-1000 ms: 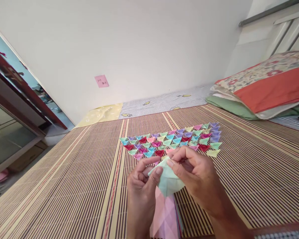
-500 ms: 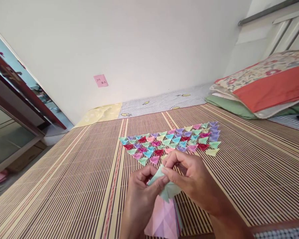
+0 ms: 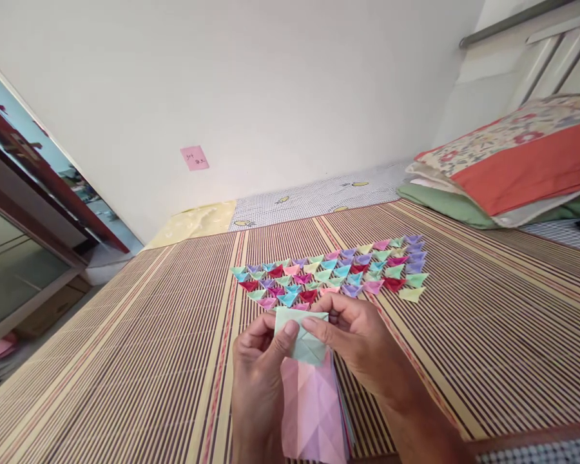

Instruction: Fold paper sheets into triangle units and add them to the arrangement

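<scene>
A pale green sheet of folding paper, creased and folded to a small near-square, is pinched between both hands. My left hand grips its left side, thumb on the front face. On the right side, my right hand presses it with thumb and fingers. Beneath and nearer to me lies a stack of creased paper sheets, pink on top, other colours showing at its edge. Just beyond the hands, several rows of small folded paper boats in many colours spread over the mat; the hands hide some front ones.
A striped bamboo mat covers the bed. Folded bedding and a floral pillow are piled at the far right. A pink note hangs on the white wall. At the left edge are a glass-panelled cabinet and a doorway.
The green paper was tilted with loose flaps hanging; now it is flat and squarer, facing me. My left hand has shifted slightly left, and the hands are farther apart.
</scene>
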The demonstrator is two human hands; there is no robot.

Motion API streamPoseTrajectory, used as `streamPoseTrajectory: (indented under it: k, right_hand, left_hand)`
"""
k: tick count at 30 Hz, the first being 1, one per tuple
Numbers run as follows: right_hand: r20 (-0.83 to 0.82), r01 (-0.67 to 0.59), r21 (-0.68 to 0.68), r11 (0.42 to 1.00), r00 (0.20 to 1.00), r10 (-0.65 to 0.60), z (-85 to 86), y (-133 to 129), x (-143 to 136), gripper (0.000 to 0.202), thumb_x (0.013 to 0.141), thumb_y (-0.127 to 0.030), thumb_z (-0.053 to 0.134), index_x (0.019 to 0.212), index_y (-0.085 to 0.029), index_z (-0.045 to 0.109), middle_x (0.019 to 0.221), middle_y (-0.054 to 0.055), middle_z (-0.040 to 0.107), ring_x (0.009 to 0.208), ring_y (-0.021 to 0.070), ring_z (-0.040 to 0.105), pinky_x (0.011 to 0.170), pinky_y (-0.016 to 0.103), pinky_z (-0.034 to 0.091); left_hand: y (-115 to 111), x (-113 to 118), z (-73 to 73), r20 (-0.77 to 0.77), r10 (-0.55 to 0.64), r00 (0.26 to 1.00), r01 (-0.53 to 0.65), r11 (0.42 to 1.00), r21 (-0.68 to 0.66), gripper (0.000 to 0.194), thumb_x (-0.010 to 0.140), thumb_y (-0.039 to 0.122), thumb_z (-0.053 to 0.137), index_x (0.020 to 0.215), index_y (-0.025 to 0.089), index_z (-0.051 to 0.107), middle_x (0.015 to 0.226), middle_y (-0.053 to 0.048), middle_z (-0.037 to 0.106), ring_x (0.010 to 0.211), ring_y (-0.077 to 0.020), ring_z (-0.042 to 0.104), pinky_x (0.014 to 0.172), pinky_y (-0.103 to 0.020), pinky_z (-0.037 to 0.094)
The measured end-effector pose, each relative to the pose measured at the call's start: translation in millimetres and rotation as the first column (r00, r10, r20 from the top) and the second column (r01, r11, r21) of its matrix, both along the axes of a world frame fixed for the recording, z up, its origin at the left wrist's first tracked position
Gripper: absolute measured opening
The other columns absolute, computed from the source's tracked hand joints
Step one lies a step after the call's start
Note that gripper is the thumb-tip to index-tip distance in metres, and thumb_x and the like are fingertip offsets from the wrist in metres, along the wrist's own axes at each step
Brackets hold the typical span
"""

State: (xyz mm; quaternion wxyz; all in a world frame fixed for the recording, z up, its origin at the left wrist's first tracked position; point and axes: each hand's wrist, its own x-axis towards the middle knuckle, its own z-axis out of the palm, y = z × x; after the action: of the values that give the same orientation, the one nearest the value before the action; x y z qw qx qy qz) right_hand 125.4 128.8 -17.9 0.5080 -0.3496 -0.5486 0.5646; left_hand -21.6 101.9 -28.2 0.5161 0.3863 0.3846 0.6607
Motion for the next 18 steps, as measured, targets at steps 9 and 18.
streamPoseTrajectory:
  k: [9, 18]
  right_hand:
    - [-0.018, 0.088, 0.057, 0.995, 0.996, -0.087, 0.1, 3, 3, 0.020, 0.093, -0.038, 0.066, 0.085, -0.020, 0.073, 0.079, 0.002, 0.068, 0.072, 0.0165, 0.062, 0.064, 0.027, 0.051]
    - [0.233, -0.024, 0.242, 0.970, 0.972, -0.034, 8.7, 5, 20, 0.013, 0.095, -0.032, 0.068, 0.093, -0.021, 0.076, 0.086, 0.001, 0.071, 0.080, 0.0170, 0.064, 0.074, 0.030, 0.050]
  left_hand:
    - [1, 8, -5.4, -0.015, 0.128, 0.992, -0.127, 0.989, 0.074, 0.021, 0.085, 0.028, 0.082, 0.071, 0.019, 0.069, 0.069, 0.002, 0.063, 0.067, -0.0118, 0.055, 0.065, -0.022, 0.049]
    - [-1, 5, -2.0, -0.345, -0.020, 0.938, 0.038, 0.998, 0.045, 0.023, 0.087, 0.032, 0.078, 0.071, 0.017, 0.069, 0.067, 0.001, 0.059, 0.065, -0.0123, 0.051, 0.062, -0.023, 0.044]
